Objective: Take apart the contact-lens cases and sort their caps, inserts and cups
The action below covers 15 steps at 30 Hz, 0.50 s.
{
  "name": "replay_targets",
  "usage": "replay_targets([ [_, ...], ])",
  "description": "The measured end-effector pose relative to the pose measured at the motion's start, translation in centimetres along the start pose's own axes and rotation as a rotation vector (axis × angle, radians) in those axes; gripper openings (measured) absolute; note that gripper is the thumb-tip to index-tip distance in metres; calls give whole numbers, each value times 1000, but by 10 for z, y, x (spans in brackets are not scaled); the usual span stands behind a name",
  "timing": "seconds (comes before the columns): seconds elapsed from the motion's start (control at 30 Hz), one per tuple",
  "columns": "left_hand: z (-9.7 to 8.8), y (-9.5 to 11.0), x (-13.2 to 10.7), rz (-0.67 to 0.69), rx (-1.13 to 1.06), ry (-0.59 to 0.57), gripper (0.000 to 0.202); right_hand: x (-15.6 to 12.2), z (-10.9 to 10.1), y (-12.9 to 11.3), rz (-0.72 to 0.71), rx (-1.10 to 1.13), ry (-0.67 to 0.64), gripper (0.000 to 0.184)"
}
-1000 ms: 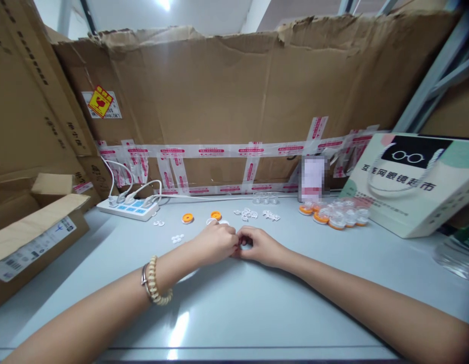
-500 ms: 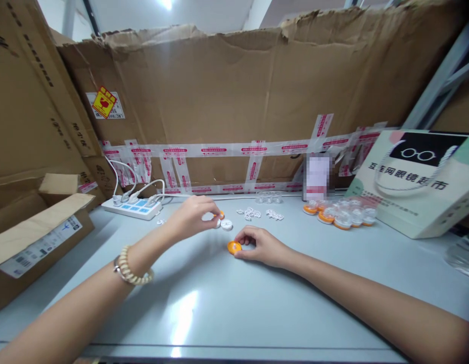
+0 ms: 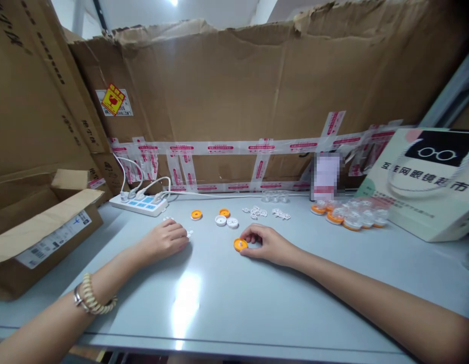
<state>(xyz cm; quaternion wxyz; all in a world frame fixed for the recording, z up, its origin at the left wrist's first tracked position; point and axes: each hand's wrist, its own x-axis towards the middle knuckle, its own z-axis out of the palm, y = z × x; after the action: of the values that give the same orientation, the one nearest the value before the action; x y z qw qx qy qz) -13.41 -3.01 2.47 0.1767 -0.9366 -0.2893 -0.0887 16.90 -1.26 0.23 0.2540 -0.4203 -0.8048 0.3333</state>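
My right hand [image 3: 265, 243] pinches a small round orange cap [image 3: 240, 245] by its edge, just above the table or resting on it. A pale bit sits in the middle of that cap. My left hand [image 3: 167, 243] is low over the table at the left, fingers curled together, beside small white pieces [image 3: 189, 233]; anything under its fingertips is hidden. Behind and between the hands lie two white round caps [image 3: 221, 220], an orange cap [image 3: 224, 213] and another orange cap [image 3: 196, 215] with a pale underside.
Small white parts [image 3: 254, 212] and more white parts [image 3: 281, 214] lie farther back. Clear round pieces on orange bases [image 3: 353, 219] stand at right, by a phone [image 3: 327, 177] and paper bag [image 3: 427, 187]. A power strip [image 3: 139, 204] and open carton [image 3: 41, 242] are left.
My left hand has moved left and nearer, away from the white and orange caps, to the small white pieces. My right hand keeps its pinch on the orange cap. The view has shifted slightly.
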Motion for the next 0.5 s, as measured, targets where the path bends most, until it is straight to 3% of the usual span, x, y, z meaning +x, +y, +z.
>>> replay_targets([
  [0.13, 2, -4, 2, 50, 39, -15, 28, 0, 0, 0, -16, 6, 5, 20],
  [0.23, 1, 1, 8, 3, 26, 35, 27, 0, 0, 1, -29, 2, 11, 19],
  [0.33, 0, 20, 26, -121, -75, 95, 22, 0, 1, 1, -41, -7, 15, 18],
  [0.5, 4, 55, 72, -208, -383, 61, 19, 0, 3, 5, -82, 5, 28, 20],
])
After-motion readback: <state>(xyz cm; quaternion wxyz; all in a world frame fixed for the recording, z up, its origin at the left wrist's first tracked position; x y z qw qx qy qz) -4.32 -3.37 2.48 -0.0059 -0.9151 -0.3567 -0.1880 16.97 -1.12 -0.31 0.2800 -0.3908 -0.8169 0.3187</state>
